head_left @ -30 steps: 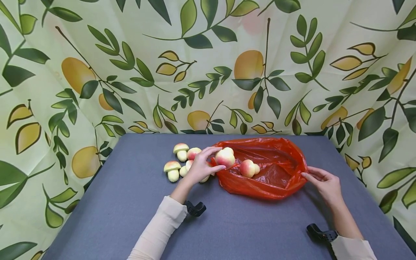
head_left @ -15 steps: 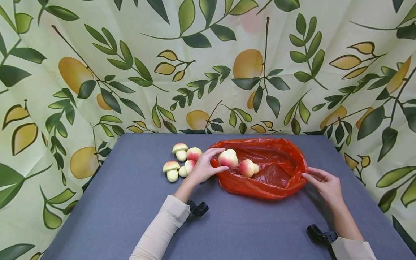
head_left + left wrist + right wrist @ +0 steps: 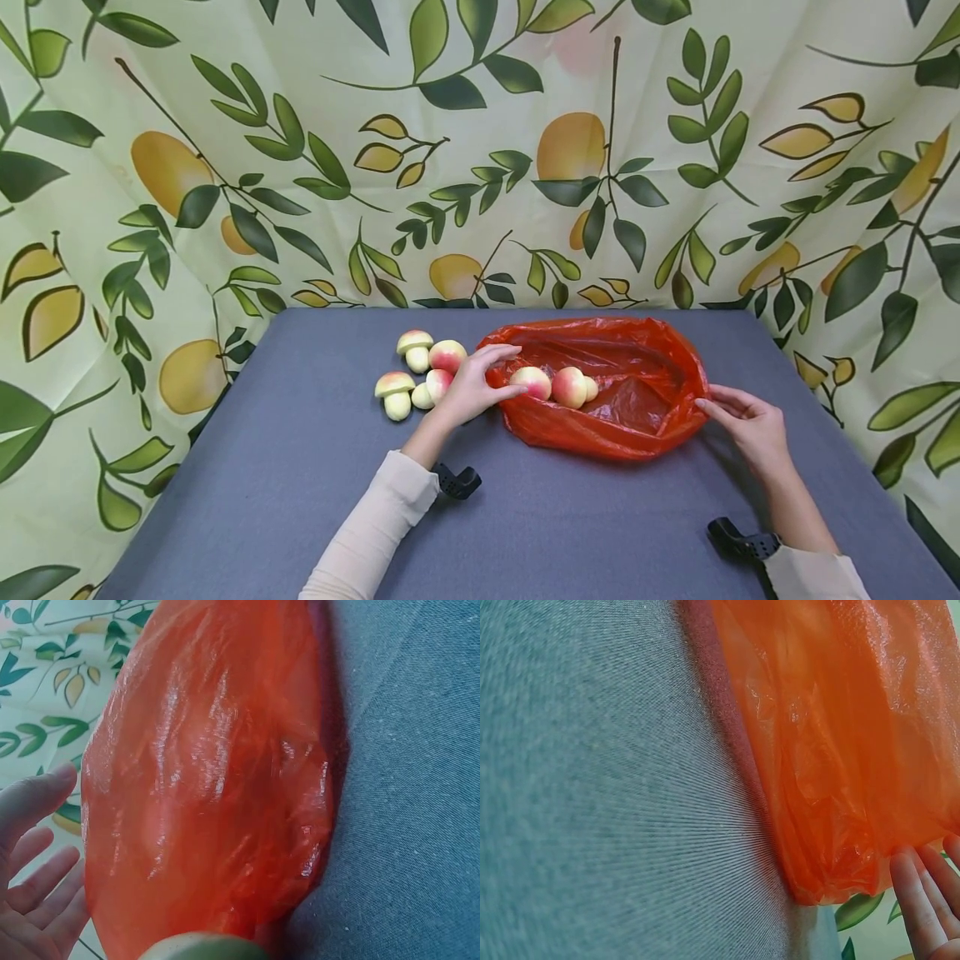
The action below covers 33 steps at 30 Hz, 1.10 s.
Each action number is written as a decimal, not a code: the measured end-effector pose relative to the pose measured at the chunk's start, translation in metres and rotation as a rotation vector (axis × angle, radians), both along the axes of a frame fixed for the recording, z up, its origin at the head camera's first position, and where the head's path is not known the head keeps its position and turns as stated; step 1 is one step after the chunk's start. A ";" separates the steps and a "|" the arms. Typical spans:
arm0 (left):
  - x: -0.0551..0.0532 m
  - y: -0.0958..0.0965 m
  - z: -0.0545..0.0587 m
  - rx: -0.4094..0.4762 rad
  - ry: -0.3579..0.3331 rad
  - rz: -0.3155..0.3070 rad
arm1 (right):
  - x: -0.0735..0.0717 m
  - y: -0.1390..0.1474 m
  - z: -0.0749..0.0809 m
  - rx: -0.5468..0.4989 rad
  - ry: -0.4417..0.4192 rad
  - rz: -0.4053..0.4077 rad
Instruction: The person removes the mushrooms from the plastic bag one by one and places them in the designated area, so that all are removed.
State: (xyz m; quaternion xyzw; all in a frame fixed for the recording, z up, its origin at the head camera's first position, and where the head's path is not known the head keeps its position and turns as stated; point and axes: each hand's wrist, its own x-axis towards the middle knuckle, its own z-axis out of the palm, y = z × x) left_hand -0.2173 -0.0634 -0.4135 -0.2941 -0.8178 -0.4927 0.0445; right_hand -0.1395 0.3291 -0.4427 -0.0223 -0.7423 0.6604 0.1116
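Note:
A red plastic bag (image 3: 615, 442) lies with its mouth open on the table. Two toy mushrooms are inside it: one with a pink-yellow cap (image 3: 531, 382) close to my left fingertips, the other mushroom (image 3: 572, 387) to its right. Over the bag's left rim, my left hand (image 3: 480, 385) has its thumb and fingers spread, holding nothing. In the left wrist view the same hand (image 3: 37, 877) is beside the bag's wall. At the opposite end, my right hand (image 3: 750, 425) pinches the rim between thumb and fingers; the right wrist view shows its fingers (image 3: 911, 889) at the plastic.
Several more toy mushrooms lie left of the bag, among them a yellow-stemmed mushroom (image 3: 395, 393) and another mushroom (image 3: 415, 350) behind it. My left hand partly covers that group. A leaf-patterned cloth (image 3: 480, 167) hangs behind the grey table (image 3: 570, 525).
My left hand moved slightly right over the bag and let go of a toy mushroom, which dropped inside beside the other. The right hand stays on the rim.

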 end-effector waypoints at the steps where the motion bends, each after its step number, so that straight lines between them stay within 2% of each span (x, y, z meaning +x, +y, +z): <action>1: 0.000 -0.001 -0.001 0.002 0.006 0.004 | 0.000 0.000 0.000 -0.001 0.001 0.002; 8: 0.006 -0.010 -0.001 0.000 0.048 0.026 | 0.000 -0.001 0.002 -0.009 -0.007 0.011; 18: 0.016 -0.024 -0.003 0.006 0.032 0.053 | -0.001 0.000 0.002 -0.004 -0.021 -0.002; 33: 0.020 -0.038 -0.006 -0.001 0.044 0.082 | -0.003 -0.001 0.003 0.002 -0.039 0.005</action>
